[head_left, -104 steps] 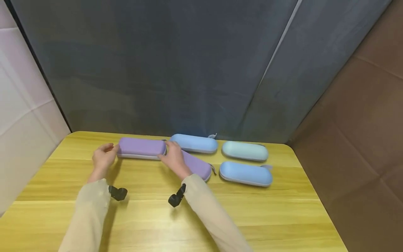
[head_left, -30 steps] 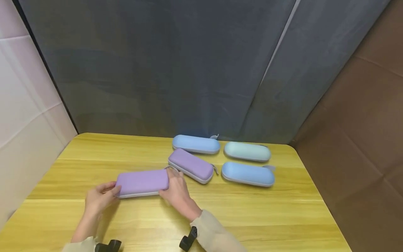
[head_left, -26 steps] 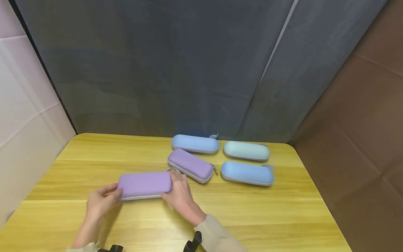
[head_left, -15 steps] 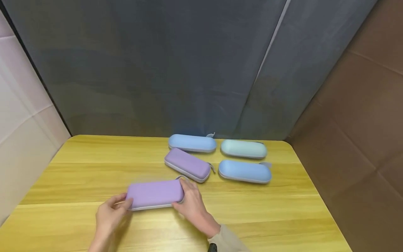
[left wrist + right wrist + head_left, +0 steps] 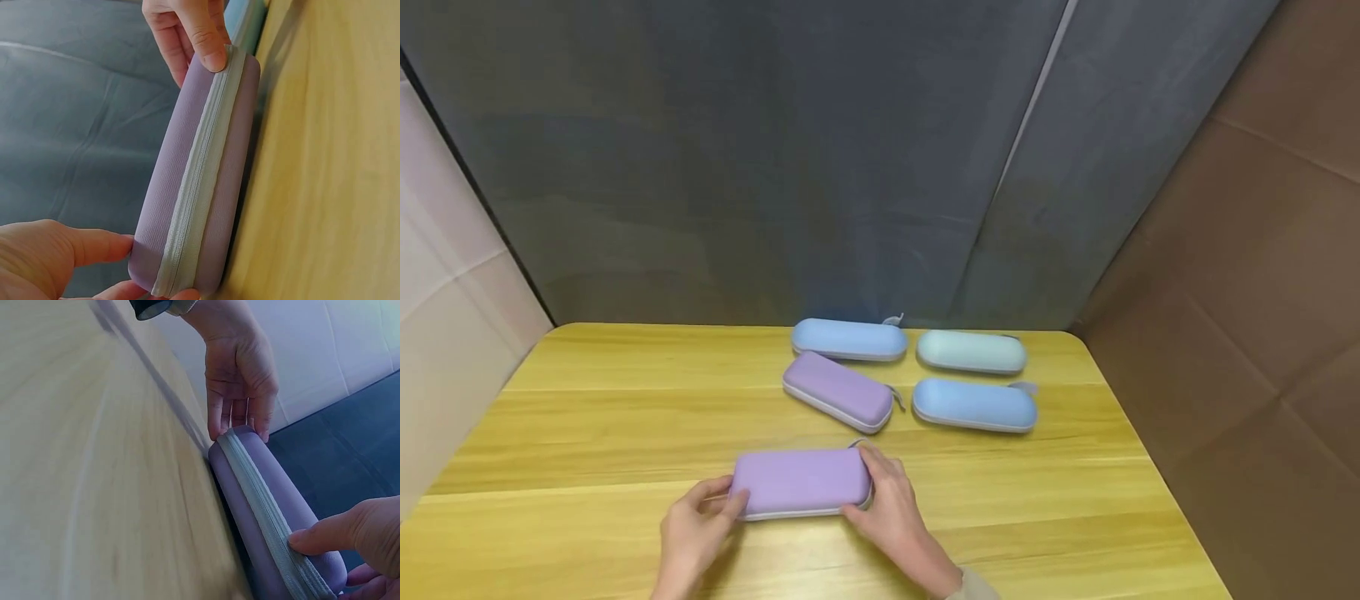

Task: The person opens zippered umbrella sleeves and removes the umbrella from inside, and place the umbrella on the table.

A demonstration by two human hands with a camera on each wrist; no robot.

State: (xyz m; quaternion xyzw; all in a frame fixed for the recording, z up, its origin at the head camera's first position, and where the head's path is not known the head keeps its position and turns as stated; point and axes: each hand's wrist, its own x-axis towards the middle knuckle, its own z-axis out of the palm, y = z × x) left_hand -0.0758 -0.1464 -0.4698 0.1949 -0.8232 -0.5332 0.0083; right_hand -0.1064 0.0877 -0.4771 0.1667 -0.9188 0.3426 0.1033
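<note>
Both hands hold one purple zip case (image 5: pixel 801 482) by its two ends near the front of the table. The left hand (image 5: pixel 694 529) pinches its left end, thumb on the front side. My right hand (image 5: pixel 895 512) grips the right end, its thumb low at the front corner. In the left wrist view the pale zipper (image 5: pixel 200 169) runs along the side of the case, between the left hand (image 5: pixel 56 259) and the right hand (image 5: pixel 190 31). The right wrist view shows the case (image 5: pixel 275 469) with the left hand (image 5: pixel 240 381) at its far end and the right hand (image 5: pixel 362 537) nearer.
Behind the held case lies a second purple case (image 5: pixel 838 392), set at a slant. A blue case (image 5: pixel 848 339) and a mint case (image 5: pixel 972 351) lie along the back edge, another blue case (image 5: pixel 974 404) in front of the mint one. A dark curtain (image 5: pixel 737 167) hangs behind the table (image 5: pixel 587 417).
The held purple case has come from the back left of the table towards the front and right, with both hands on it. The other cases keep their places on the table.
</note>
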